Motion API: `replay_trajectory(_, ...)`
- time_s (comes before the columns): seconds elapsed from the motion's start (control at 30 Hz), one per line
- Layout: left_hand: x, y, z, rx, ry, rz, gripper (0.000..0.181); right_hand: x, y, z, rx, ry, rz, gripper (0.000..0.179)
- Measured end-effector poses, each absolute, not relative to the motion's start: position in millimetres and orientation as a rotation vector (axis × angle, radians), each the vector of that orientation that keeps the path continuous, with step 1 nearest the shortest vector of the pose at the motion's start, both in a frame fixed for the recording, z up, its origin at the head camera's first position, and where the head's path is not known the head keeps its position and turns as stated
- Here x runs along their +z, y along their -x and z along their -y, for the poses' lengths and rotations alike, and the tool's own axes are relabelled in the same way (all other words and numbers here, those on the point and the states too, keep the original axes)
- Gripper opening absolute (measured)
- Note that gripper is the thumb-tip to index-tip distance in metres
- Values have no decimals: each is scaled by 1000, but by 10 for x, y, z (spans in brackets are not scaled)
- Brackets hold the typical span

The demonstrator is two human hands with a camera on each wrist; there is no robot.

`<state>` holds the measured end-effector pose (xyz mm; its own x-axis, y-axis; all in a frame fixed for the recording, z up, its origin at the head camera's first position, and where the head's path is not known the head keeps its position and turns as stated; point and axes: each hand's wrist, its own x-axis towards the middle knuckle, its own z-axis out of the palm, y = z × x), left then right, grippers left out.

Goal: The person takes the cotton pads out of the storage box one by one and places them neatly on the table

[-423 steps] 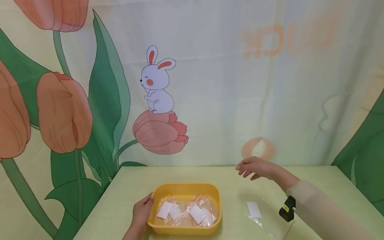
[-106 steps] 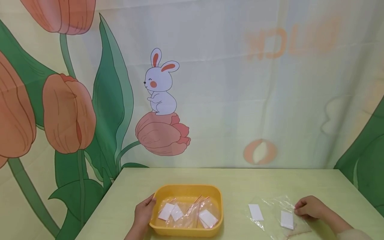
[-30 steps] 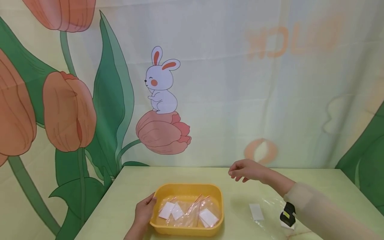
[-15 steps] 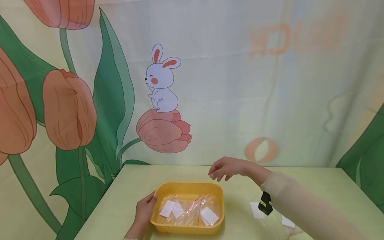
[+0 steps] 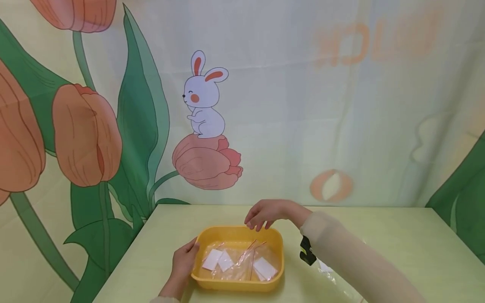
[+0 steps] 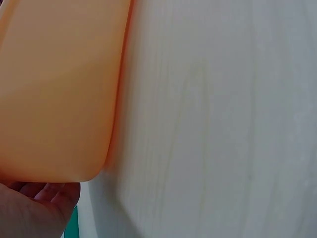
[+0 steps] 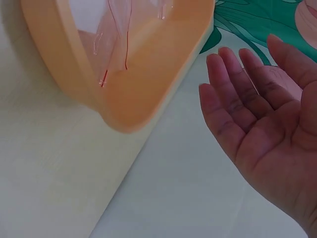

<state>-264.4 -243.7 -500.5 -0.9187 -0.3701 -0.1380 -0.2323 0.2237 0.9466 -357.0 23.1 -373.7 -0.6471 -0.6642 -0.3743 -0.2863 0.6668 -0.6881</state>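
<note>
My left hand [image 5: 184, 259] holds the left side of a yellow plastic tray [image 5: 237, 286], thumb at the rim. In the left wrist view its curled fingers [image 6: 62, 198] lie against the tray's end. Inside the tray are several clear zip bags [image 5: 236, 269] with red seal lines, and white cards [image 5: 265, 268] show through them. My right hand [image 5: 270, 212] hovers over the tray's back right rim, fingers loosely bent. From the right wrist view its palm [image 7: 267, 144] holds nothing and stands apart from the tray.
On the table [image 5: 409, 244], right of the tray, lies another clear bag with a white card [image 5: 325, 267], mostly hidden by my right sleeve [image 5: 352, 248]. A black wrist camera [image 5: 307, 251] hangs under that forearm. A printed curtain [image 5: 280, 105] closes off the table's back edge.
My right hand has let go of a clear bag at the right, then travelled left to above the tray. My left hand keeps its hold. Earlier, one more white card lay visible at the right.
</note>
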Motion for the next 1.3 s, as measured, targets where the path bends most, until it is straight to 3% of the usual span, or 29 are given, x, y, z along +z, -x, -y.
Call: replay_trajectory(1.3, -5024, 2649, 2435, -1833, -604, 2314, 45, -4295, 3484, 343, -801, 523, -2248, 26)
